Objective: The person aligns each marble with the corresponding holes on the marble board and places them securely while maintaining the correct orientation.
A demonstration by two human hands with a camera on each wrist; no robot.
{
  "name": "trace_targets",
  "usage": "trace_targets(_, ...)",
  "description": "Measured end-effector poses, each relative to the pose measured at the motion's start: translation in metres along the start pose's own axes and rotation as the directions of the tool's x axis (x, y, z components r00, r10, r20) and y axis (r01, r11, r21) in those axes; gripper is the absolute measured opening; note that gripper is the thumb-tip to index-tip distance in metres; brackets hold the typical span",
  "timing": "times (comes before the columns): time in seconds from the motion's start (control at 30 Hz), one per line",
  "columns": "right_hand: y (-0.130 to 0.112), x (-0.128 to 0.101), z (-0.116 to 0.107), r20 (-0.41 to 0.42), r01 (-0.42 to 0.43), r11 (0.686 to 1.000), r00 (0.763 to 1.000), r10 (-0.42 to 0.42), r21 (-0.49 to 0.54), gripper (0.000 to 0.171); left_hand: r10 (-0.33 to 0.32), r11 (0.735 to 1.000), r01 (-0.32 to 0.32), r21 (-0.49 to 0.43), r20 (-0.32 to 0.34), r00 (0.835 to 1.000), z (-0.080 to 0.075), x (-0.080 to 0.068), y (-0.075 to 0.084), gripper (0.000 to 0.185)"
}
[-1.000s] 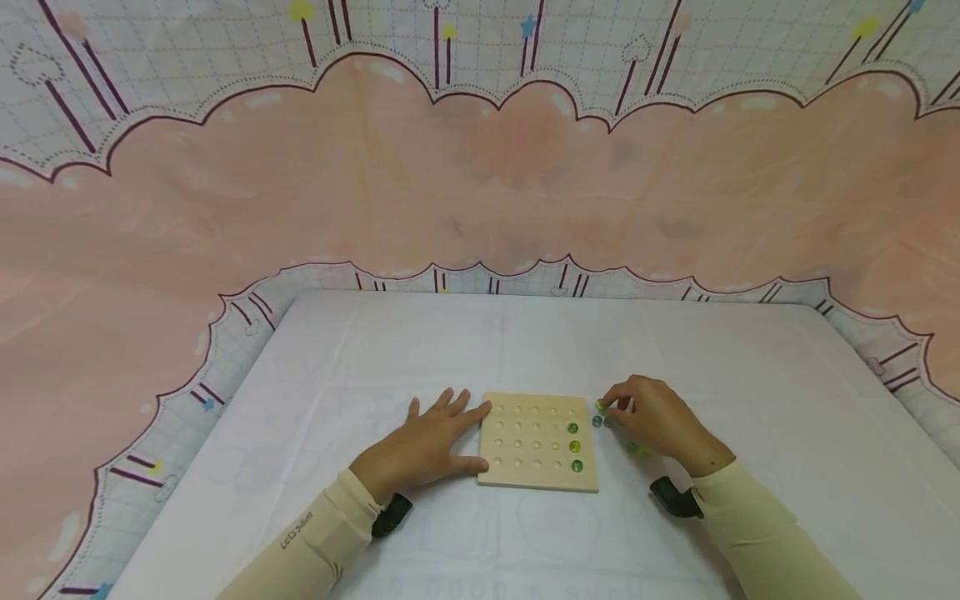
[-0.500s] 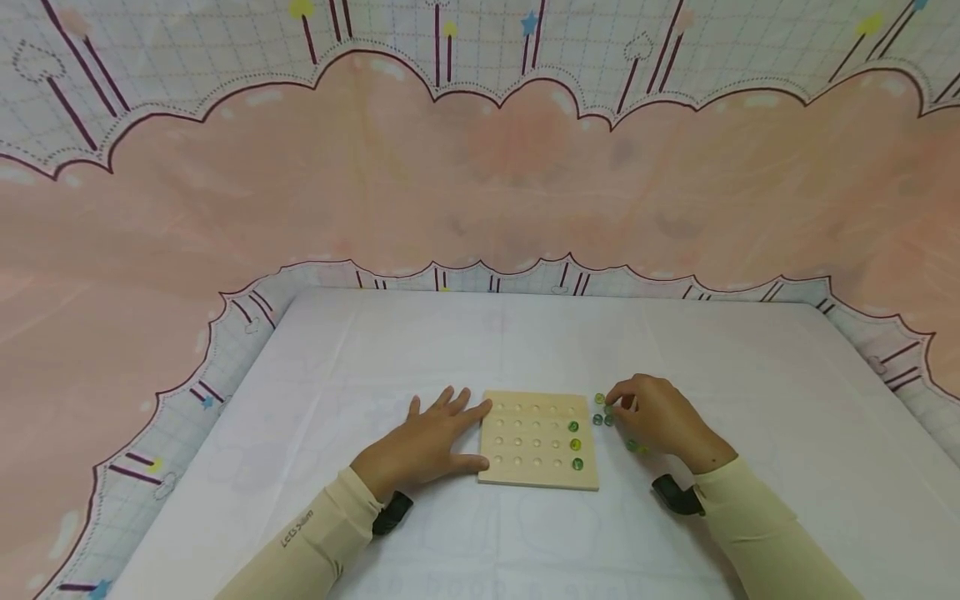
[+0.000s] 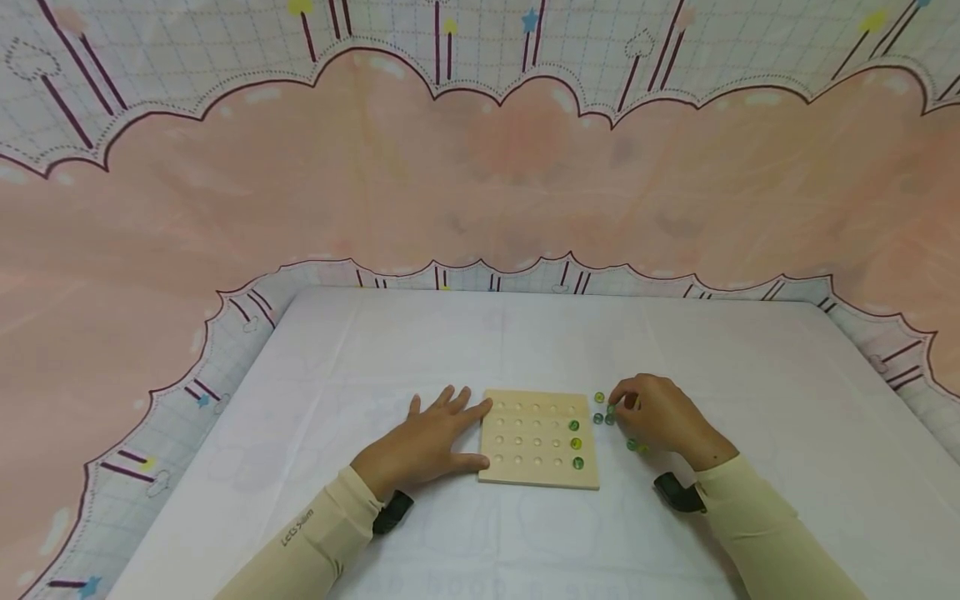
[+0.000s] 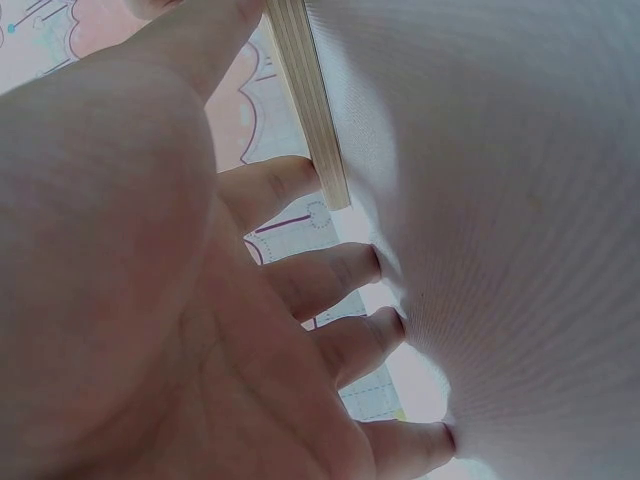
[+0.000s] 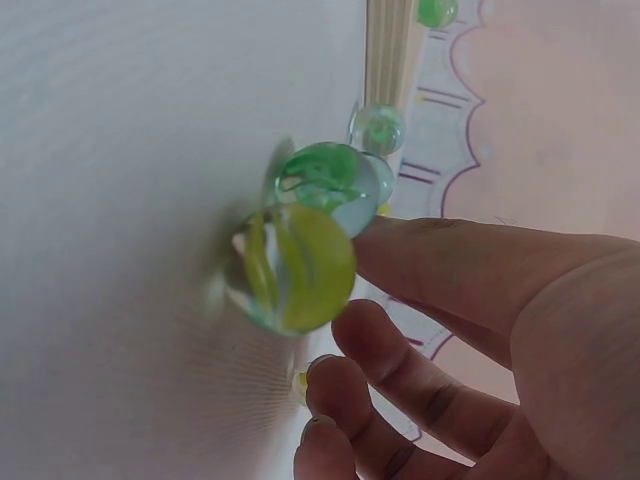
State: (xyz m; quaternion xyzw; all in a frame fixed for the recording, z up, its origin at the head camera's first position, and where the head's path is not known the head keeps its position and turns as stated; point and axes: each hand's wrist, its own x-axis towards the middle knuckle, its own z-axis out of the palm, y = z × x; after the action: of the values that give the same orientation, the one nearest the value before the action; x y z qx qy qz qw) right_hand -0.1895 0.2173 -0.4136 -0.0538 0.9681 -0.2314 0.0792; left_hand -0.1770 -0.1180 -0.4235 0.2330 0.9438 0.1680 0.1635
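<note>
A square wooden board (image 3: 529,454) with rows of round dimples lies on the white table. Three green and yellow marbles (image 3: 576,443) sit in its right column. My left hand (image 3: 427,442) lies flat and open on the table, with its thumb and forefinger against the board's left edge (image 4: 312,120). My right hand (image 3: 656,417) is just right of the board with its fingers curled over several loose marbles (image 3: 598,418). In the right wrist view one fingertip (image 5: 385,235) touches a green marble (image 5: 320,178) that lies beside a yellow-green marble (image 5: 295,268). No pinch shows.
More loose marbles lie apart: one (image 3: 599,397) off the board's far right corner and one (image 3: 632,445) under my right palm. A pink and grid-patterned cloth wall (image 3: 480,183) surrounds the white table (image 3: 525,342) on its left, far and right sides.
My right hand has shifted slightly to the right among the loose marbles, uncovering the marble off the board's far corner. The left hand and the board have stayed put.
</note>
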Motion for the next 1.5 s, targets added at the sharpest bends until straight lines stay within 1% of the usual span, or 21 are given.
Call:
trace_targets(0.43, 0.0027, 0.0011, 0.0008, -0.008, 0.017, 1.000, 1.000, -0.017, 0.004, 0.012, -0.004, 1.000, 0.004, 0.016, -0.002, 1.000, 0.0006, 0.0009, -0.0001, 0.083)
trace_targets(0.63, 0.0031, 0.0010, 0.0014, -0.009, 0.015, 1.000, 1.000, -0.015, 0.007, 0.012, 0.002, 1.000, -0.002, 0.001, -0.004, 1.000, 0.0021, -0.0003, -0.0015, 0.084)
trace_targets(0.97, -0.0007, -0.0003, -0.0003, -0.029, 0.005, 1.000, 1.000, -0.005, 0.001, 0.010, 0.012, 1.000, -0.012, 0.011, -0.009, 1.000, 0.0012, -0.0005, -0.0014, 0.083)
trace_targets(1.27, -0.0043, -0.0015, -0.0030, -0.041, -0.001, 1.000, 0.999, 0.001, -0.001, 0.010, 0.010, 1.000, -0.010, 0.014, 0.005, 1.000, -0.0011, 0.0007, 0.0023, 0.084)
trace_targets(1.4, -0.0055, 0.0009, -0.0052, -0.046, 0.028, 1.000, 0.999, -0.028, 0.001, 0.010, -0.004, 1.000, 0.004, 0.008, 0.017, 1.000, -0.0019, 0.0003, 0.0029, 0.089)
trace_targets(1.5, -0.0062, 0.0020, -0.0076, -0.056, 0.057, 0.998, 0.997, -0.057, 0.004, 0.010, -0.002, 1.000, 0.002, 0.006, 0.018, 1.000, -0.0017, 0.0013, 0.0025, 0.092)
